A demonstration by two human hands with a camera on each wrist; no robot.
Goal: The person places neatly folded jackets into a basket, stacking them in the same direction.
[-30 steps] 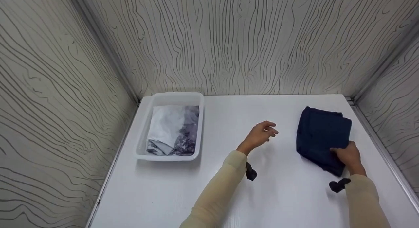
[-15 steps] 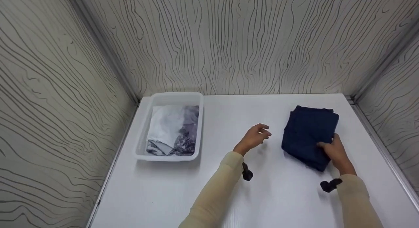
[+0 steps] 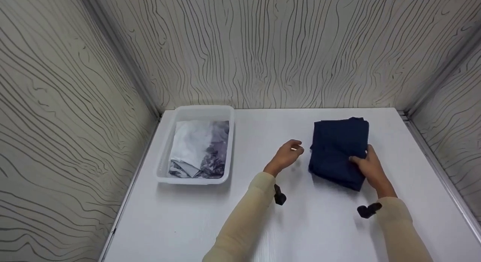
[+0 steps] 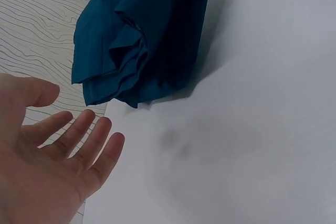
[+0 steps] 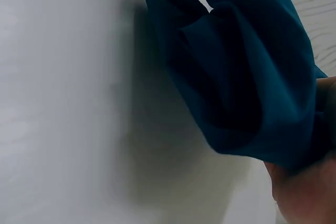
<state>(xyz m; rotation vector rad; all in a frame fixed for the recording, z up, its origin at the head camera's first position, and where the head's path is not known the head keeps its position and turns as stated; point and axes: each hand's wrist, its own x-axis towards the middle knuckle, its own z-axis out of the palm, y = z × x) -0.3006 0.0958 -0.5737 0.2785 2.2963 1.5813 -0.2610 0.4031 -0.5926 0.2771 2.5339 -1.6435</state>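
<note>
A folded piece of dark blue cloth [image 3: 336, 145] hangs over the right half of the table, its layered folds showing in the left wrist view. My right hand [image 3: 370, 168] grips its right edge, thumb on top and fingers underneath. In the right wrist view the cloth [image 5: 236, 72] bulges in loose folds above its shadow. My left hand [image 3: 283, 156] hovers just left of the cloth and holds nothing. Its fingers are relaxed and spread, palm toward the cloth, in the left wrist view.
At the table's left back stands a white plastic tub [image 3: 193, 182]. Inside it lies a folded white and grey-purple patterned cloth [image 3: 195, 141]. Wood-grain patterned panels [image 3: 240, 47] wall the white table [image 3: 180, 224] at the back and both sides.
My right hand has carried the blue cloth leftward, toward the left hand, and the cloth has turned a little. The left hand has drifted slightly left. The tub has not moved.
</note>
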